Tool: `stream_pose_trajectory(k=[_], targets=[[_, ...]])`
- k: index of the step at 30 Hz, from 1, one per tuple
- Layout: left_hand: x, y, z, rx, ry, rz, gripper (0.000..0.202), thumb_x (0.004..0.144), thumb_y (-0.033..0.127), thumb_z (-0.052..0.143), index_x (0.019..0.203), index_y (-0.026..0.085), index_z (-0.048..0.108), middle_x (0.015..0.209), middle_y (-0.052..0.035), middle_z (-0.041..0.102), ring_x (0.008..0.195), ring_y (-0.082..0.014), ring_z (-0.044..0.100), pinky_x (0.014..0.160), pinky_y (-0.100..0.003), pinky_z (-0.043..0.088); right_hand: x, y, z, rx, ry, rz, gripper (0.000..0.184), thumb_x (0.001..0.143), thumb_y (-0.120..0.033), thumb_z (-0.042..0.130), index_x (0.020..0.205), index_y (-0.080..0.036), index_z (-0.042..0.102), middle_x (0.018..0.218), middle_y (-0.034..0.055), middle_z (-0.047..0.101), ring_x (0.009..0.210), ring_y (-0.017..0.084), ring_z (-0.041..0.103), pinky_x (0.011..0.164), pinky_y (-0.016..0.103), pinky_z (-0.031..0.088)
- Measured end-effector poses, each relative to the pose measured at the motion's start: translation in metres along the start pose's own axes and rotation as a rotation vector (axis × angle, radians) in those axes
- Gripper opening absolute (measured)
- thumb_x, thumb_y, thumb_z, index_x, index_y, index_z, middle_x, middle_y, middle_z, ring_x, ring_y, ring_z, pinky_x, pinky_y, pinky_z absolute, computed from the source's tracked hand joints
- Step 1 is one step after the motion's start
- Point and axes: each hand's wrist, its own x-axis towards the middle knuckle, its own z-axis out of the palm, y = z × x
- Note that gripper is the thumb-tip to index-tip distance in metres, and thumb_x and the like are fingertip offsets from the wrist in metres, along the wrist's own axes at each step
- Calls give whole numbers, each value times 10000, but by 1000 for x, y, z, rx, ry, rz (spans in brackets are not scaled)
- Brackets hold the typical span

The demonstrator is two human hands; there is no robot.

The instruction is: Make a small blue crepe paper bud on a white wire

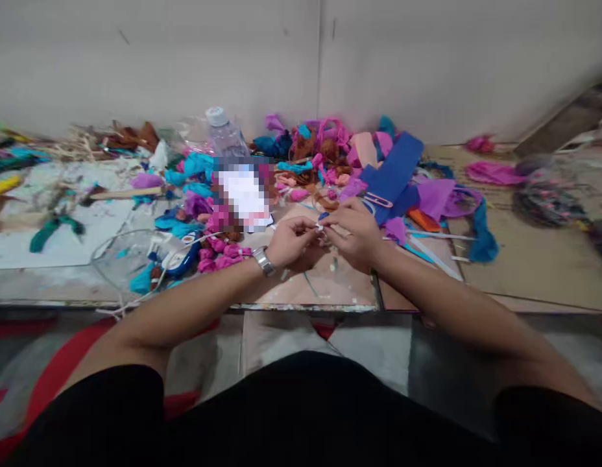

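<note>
Over the front of the table, my left hand [290, 241] and my right hand [355, 235] meet, fingertips nearly touching. Both are closed in a pinch at a small white piece [320, 227], too small and blurred to name further. A metal-banded watch [264, 261] circles my left wrist. Left of my left hand lie knotted pink fabric bundles [224, 254]. Just beyond my right hand are wide blue strips [398, 170] with a pink looped clip-like item [379, 200] on them. Thin white and blue strips [434, 254] lie to its right.
A capped clear bottle [227, 135] stands at the back near the wall. A pixelated phone-like screen [245, 194] leans among the fabric scraps. Green-handled pliers [55, 231] and a white-and-blue device [177, 254] with a cable lie left. A dark wire tangle [547, 198] sits right.
</note>
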Motion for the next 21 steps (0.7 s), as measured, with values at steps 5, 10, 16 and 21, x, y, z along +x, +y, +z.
stream_pose_trajectory(k=[5, 10, 16, 21], targets=[[-1, 0, 0, -30, 14, 40, 597, 654, 654, 932, 872, 140, 721, 770, -60, 783, 654, -161, 734, 643, -277, 601, 0, -7, -1, -6, 58, 213, 69, 976, -290, 709, 1015, -234, 702, 903, 40, 761, 862, 223, 671, 825, 377, 520], [-3, 2, 0, -68, -6, 4, 606, 651, 643, 940, 891, 139, 705, 759, -57, 778, 637, -166, 743, 621, -274, 607, 0, -8, -2, -16, -1, 128, 95, 1020, -285, 674, 1011, -232, 752, 958, 57, 811, 908, 227, 725, 873, 385, 544], [-1, 2, 0, -73, 19, 47, 613, 634, 653, 941, 859, 154, 664, 702, -30, 750, 607, -163, 732, 603, -277, 611, -1, -10, 0, 8, 1, 119, 168, 995, -364, 744, 1023, -204, 783, 1001, 88, 837, 929, 225, 764, 880, 372, 572], [-2, 2, 0, -51, 30, 65, 595, 649, 653, 932, 850, 154, 679, 694, -31, 751, 594, -160, 730, 598, -275, 616, -1, -12, 0, -34, -23, 142, 131, 993, -315, 741, 1041, -199, 778, 1023, 96, 834, 946, 229, 767, 881, 370, 581]])
